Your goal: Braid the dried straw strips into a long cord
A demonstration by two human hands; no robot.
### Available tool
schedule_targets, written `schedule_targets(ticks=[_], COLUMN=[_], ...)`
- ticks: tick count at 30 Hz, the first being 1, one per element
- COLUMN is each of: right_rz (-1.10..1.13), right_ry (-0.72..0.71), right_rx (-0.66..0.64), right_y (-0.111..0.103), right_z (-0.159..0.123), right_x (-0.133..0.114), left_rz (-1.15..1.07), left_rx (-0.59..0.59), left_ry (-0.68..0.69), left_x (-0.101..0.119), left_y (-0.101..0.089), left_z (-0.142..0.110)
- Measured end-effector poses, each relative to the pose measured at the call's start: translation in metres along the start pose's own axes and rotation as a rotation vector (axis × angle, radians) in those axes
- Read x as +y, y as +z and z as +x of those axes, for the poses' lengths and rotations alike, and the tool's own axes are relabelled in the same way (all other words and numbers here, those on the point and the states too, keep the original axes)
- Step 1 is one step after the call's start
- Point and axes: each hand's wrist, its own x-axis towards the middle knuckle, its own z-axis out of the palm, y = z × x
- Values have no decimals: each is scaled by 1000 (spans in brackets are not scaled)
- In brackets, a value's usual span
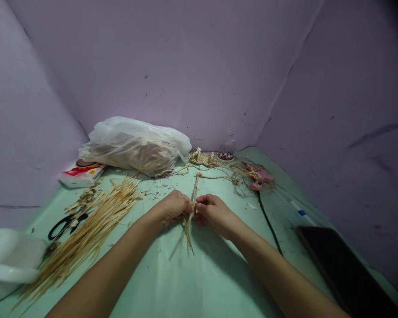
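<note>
My left hand point(176, 206) and my right hand point(212, 213) meet near the middle of the table, both with fingers pinched on a thin straw-coloured fibre cord point(196, 187). Its upper part runs straight away from me, then bends right into a longer length of cord. Loose strand ends point(188, 236) hang out below my fingers toward me. The exact spot where the fingertips press is partly hidden. To the left of my left forearm lies a large bundle of dry straw-like fibres point(96, 221).
Black-handled scissors point(58, 226) lie beside the fibres, near a white plastic jug point(9, 282). A plastic bag point(135, 145), woven piece point(203, 159), bead container point(225, 155) and pink object point(260, 174) line the back. A dark flat device point(345, 269) lies right. Purple walls enclose the table.
</note>
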Motion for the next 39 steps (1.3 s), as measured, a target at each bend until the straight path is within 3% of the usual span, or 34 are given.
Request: schedule_targets(ticks=[2,4,12,21,23,27,30,33,35,39], right_rz=[158,191,115,183,168,146,136,143,150,150], right_ry=[98,110,47,83,81,81,90,106,114,114], right_rx=[-109,-160,-129,-138,-131,-139,-127,-143,-166,-166], right_y=[1,-1,-7,-8,-8,-7,-6,-5,-4,-4], right_z=[0,1,13,13,13,12,10,11,12,11], right_x=[0,0,13,14,14,14,15,16,16,15], left_rz=[13,9,146,360,424,650,806,873,894,931], left_rx=[-4,-12,-5,-106,-12,401,579,612,571,497], left_ry=[-4,-5,67,-19,-30,34,13,-65,-132,-253], left_x=[0,0,-2,-3,-1,6,12,15,14,2], left_y=[-1,0,-1,-51,-67,-105,-129,-144,-149,-160], left_z=[0,0,2,-5,-8,-25,-48,-71,-80,-81])
